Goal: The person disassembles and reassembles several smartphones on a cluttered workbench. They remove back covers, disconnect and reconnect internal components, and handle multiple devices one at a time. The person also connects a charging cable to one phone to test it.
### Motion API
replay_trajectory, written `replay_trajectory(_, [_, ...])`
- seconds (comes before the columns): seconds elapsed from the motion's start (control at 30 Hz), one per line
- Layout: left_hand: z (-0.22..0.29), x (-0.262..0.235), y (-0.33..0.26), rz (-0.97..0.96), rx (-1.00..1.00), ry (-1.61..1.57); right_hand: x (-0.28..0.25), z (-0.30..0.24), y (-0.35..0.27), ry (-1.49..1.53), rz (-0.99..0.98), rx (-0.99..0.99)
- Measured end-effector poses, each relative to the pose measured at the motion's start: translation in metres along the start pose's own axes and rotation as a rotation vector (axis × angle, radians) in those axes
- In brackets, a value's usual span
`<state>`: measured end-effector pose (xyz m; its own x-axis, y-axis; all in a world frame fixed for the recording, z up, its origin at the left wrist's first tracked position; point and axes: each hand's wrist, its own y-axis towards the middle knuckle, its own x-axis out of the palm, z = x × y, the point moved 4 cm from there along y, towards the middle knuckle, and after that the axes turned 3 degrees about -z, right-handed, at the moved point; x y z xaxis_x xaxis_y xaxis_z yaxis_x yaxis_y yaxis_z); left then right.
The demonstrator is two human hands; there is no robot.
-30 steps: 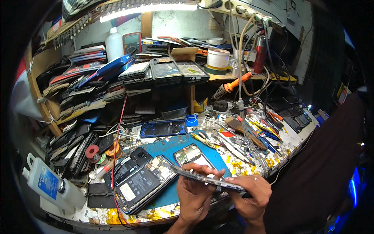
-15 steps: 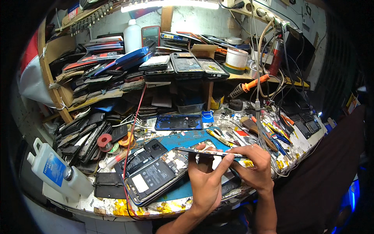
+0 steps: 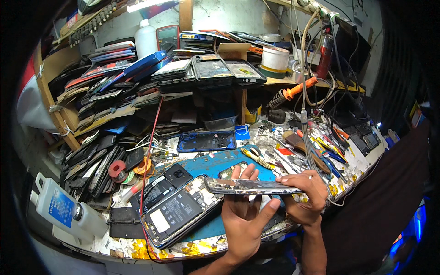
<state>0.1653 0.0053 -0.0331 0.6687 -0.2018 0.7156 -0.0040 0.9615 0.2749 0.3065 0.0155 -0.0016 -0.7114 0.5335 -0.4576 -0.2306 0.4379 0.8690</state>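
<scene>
A slim dark phone (image 3: 252, 187), its inner side showing, is tilted almost edge-on above the bench. My right hand (image 3: 305, 195) grips its right end, thumb and fingers bent round the edge. Just beneath and behind the phone is my left hand (image 3: 245, 220), palm up, fingers stretched out past the upper edge and thumb apart. Whether its fingers touch the phone is hard to see. To the left, an opened phone (image 3: 178, 211) with exposed battery and circuit board lies on the blue mat (image 3: 213, 229).
A red cable (image 3: 152, 137) runs down across the left side. Plastic bottles (image 3: 62, 206) stand at the left edge near piled phones (image 3: 94, 169). Pliers (image 3: 256, 158), screwdrivers and other tools (image 3: 321, 146) lie to the right. An orange soldering iron (image 3: 293, 91) rests behind hanging cables.
The phone has tipped, so more of its inner side shows. My left fingers have straightened and its thumb has come away from the phone; my right hand keeps hold. The view has shifted slightly.
</scene>
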Motion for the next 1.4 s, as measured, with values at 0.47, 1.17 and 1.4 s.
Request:
replay_trajectory(0.47, [0.0, -0.005, -0.001, -0.037, -0.065, -0.11, 0.0, 0.008, -0.005, -0.003, 0.019, 0.169])
replay_trajectory(1.17, [-0.001, -0.002, -0.001, -0.027, -0.014, -0.071, -0.001, 0.01, -0.006, -0.017, 0.033, 0.157])
replay_trajectory(1.4, [0.0, -0.001, -0.001, -0.007, -0.019, -0.091, -0.002, 0.008, -0.006, -0.034, 0.003, 0.126])
